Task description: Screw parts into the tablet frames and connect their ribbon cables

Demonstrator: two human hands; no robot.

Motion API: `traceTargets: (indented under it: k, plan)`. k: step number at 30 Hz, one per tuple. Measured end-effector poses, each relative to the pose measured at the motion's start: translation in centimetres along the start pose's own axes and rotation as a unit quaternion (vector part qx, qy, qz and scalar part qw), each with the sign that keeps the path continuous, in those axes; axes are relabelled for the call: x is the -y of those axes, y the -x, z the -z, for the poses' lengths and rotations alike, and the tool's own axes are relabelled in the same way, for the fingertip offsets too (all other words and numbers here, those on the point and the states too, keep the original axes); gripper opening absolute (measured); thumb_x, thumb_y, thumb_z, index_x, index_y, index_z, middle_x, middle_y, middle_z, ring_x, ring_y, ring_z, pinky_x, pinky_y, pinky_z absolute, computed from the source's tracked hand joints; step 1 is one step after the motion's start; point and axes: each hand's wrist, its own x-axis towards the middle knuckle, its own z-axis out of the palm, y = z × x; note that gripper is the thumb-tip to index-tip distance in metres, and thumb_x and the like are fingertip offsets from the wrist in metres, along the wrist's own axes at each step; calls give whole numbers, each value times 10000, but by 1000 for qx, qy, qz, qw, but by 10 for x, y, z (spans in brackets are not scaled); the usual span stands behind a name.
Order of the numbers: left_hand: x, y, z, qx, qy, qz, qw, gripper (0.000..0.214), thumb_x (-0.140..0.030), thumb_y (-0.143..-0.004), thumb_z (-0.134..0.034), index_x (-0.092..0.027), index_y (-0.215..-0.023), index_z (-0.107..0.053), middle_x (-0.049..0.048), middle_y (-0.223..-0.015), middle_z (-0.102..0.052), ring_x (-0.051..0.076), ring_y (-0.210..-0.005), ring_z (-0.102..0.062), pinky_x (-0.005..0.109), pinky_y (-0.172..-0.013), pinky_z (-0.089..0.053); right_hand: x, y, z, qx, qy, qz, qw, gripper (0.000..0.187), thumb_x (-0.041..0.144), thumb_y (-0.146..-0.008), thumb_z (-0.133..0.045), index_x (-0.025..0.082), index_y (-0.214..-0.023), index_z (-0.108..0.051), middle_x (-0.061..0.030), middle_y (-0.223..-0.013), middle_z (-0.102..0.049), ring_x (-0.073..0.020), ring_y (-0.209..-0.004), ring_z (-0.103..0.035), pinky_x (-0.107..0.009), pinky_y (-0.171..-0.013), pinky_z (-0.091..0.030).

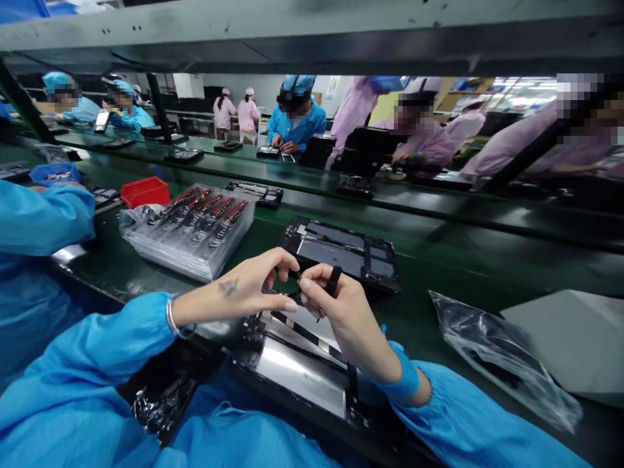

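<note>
My right hand (344, 302) pinches a small dark part (298, 275) between thumb and forefinger; its exact kind is too small to make out. Close beside it is my left hand (256, 283), its thumb apart from its bent fingers, with the fingertips near the same part. Under both hands an opened tablet (302, 374) lies tilted at the bench's near edge, with silver battery panels and a dark ribbon cable across it. The hands cover part of its upper side. Just beyond sits a second opened tablet (341, 253) with grey panels.
Stacked clear plastic trays (190, 227) of small circuit parts stand at left, near a red bin (145, 192) and a blue bin (56, 173). A clear plastic bag (502, 357) lies at right. A co-worker's sleeve (43, 218) is at far left. Overhead runs a metal beam (312, 39).
</note>
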Motion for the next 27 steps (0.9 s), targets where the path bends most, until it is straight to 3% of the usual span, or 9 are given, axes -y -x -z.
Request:
traceTargets:
  k: [1,3,5,8,20,23,25,27]
  plan:
    - [-3,2,-3,-64,-77,-60,993,285,-350,-929,-671,-169,-1111,-545,26,-940,-604,132,-787,-579,236,-665,-483,0,0,0,-6,-1,4,1000,241,399,-829,-709,186,-781,-605,44,-574,-520,-83,-481,-379,-245,-475,-311]
    - [-9,4,-9,-155,-231,-161,947,106,-257,-994,-566,-162,-1041,-550,42,-909,-614,143,-789,-588,261,-703,-490,0,1,-1,-22,10,22,999,234,393,-835,-705,189,-775,-608,41,-580,-521,-87,-492,-389,-251,-485,-317]
    - [-14,3,-14,-185,-332,-202,902,60,-187,-1009,-508,-151,-1006,-557,49,-866,-621,150,-757,-584,276,-702,-486,1,3,-1,-35,37,43,998,227,392,-850,-694,194,-773,-613,36,-588,-519,-98,-514,-407,-262,-506,-331]
    - [-19,0,-16,-185,-387,-194,882,86,-150,-1008,-484,-137,-981,-565,55,-837,-630,153,-721,-572,278,-679,-477,4,5,-1,-40,79,66,994,214,384,-871,-670,200,-779,-616,28,-600,-522,-113,-542,-434,-276,-535,-354]
    - [-29,-1,-18,-183,-397,-197,877,139,-61,-968,-483,-118,-926,-602,62,-786,-645,153,-691,-577,270,-666,-489,9,11,0,-42,172,166,970,134,277,-890,-591,195,-788,-621,13,-658,-588,-120,-576,-508,-247,-538,-416]
    - [-29,7,-14,-201,-350,-191,895,137,-71,-941,-531,-129,-851,-616,45,-741,-641,143,-676,-587,256,-650,-496,12,17,-3,-21,194,168,966,125,259,-888,-596,204,-780,-625,19,-643,-593,-120,-563,-520,-242,-530,-418]
    - [-25,25,-2,-235,-269,-124,926,118,-94,-929,-567,-140,-842,-631,23,-748,-660,117,-683,-618,218,-655,-510,15,24,-4,-15,213,168,962,115,252,-883,-610,216,-776,-630,24,-639,-597,-119,-556,-527,-243,-523,-408]
    - [-14,55,16,-282,-169,-3,944,82,-156,-944,-591,-150,-889,-651,7,-789,-703,97,-700,-669,184,-666,-533,15,29,-3,-16,238,165,957,100,269,-882,-634,233,-789,-645,26,-649,-606,-120,-557,-533,-249,-525,-401]
